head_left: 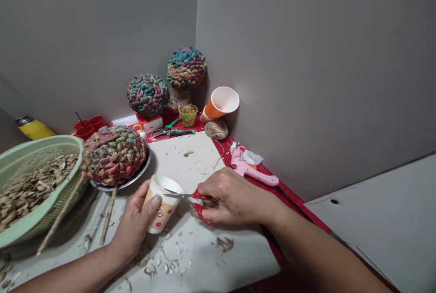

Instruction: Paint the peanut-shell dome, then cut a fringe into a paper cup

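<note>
My left hand (139, 220) is wrapped round a small printed paper cup (159, 213), its thumb on the front and the cup's mouth tilted up to the right. My right hand (226, 197) holds red-handled scissors (201, 213), with fingers in the loops. The scissor blades are parted at the cup's rim, one over the opening and one against the outer wall. Behind my left hand, a ball covered in coloured shells (116, 154) rests on a metal bowl (148, 159), with sticks below it.
A green basket of shells (73, 179) stands at the left. Two more coloured balls (148, 94), an orange cup (214, 107), twine (216, 130) and pliers (182, 132) lie at the back. A pink glue gun (254, 172) is behind my right hand. Scraps litter the white board (245, 256).
</note>
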Motion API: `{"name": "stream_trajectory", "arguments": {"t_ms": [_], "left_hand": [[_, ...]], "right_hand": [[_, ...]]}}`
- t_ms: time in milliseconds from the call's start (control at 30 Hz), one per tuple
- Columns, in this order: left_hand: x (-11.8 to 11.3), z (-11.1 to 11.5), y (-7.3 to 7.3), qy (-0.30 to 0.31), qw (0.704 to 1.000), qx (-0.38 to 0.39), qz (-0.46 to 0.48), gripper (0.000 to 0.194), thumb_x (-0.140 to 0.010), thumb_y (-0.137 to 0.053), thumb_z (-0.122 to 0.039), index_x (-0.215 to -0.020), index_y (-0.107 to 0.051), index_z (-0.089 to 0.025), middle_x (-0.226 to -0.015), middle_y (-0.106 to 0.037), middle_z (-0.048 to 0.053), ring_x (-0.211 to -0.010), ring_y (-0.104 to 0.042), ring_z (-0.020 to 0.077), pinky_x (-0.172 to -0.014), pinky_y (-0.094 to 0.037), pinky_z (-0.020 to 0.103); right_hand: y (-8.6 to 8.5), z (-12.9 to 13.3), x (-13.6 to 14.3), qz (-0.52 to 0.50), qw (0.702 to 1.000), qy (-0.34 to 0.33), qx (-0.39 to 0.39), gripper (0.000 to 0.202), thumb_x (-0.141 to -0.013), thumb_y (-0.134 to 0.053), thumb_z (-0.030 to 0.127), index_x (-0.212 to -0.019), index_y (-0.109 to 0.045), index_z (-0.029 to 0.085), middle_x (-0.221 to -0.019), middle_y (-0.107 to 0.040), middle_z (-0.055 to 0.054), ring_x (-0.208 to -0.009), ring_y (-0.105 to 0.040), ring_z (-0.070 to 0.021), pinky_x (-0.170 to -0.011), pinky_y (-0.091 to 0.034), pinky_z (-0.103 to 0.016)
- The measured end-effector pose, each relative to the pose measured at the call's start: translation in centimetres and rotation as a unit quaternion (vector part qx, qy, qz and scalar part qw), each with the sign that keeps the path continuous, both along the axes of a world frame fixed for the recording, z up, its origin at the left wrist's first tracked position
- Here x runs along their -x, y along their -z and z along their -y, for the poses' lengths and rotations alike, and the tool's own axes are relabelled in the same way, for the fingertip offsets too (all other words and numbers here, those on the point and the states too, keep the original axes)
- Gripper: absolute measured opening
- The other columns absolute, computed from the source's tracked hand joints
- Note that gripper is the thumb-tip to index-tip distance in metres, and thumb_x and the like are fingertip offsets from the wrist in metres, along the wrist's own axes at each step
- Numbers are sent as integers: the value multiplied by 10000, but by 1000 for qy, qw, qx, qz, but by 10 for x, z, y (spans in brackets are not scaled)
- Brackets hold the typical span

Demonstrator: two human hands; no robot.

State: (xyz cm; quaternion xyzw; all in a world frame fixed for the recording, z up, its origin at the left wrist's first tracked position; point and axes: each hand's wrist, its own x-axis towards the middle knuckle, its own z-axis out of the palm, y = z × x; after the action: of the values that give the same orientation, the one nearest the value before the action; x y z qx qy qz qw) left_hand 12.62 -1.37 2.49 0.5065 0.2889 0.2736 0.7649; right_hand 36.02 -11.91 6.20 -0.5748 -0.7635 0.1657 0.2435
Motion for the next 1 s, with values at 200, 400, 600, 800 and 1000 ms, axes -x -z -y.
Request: {"name": "stream_trajectory", "arguments": {"t_ms": [200, 400, 600, 800, 1000], "left_hand": [[-1, 1, -3, -2, 1000, -15, -10, 564, -824, -832, -498, -1260, -638, -199, -1112, -807, 94, -973, -763, 275, -783, -571, 287], [1, 1, 0, 0, 999, -31, -16, 600, -833, -810, -530, -1302, -624, -208, -1206, -784, 108, -1044, -746, 301, -836, -577, 315], [2, -1, -1, -8, 992, -108, -69, 575, -854, -789, -528, -1314, -639, -217, -1282, -757, 94, -1166, -689, 304, -998, -529, 346], [2, 1, -4, -20, 990, -111, -81, 573, -848, -798, -514, -1305, -645, -205, -1195, -786, 94, -1180, -679, 315, -979, -528, 334], [4, -2, -7, 16, 995, -76, -59, 570, -826, -823, -487, -1299, -650, -219, -1163, -792, 78, -1146, -693, 302, -881, -542, 289]], "right_hand": [[0, -1, -1, 31, 999, -7, 6, 270, -833, -697, 201, -623, -528, 177, -551, -510, 45, -547, -332, -96, -578, -204, -270], [-3, 0, -1, 44, 999, -2, 14, 272, -871, -694, 224, -641, -557, 175, -562, -528, 42, -548, -349, -100, -579, -210, -270], [-6, 0, 4, 44, 999, 23, 21, 226, -803, -726, 241, -632, -592, 178, -543, -526, 48, -534, -356, -103, -572, -213, -272], [-4, 0, 1, 46, 999, -1, 11, 269, -864, -685, 236, -628, -571, 175, -549, -544, 34, -529, -373, -101, -572, -204, -270], [-4, 0, 1, 54, 998, -6, 26, 264, -884, -682, 224, -646, -582, 170, -562, -572, 26, -532, -373, -99, -574, -197, -269]]}}
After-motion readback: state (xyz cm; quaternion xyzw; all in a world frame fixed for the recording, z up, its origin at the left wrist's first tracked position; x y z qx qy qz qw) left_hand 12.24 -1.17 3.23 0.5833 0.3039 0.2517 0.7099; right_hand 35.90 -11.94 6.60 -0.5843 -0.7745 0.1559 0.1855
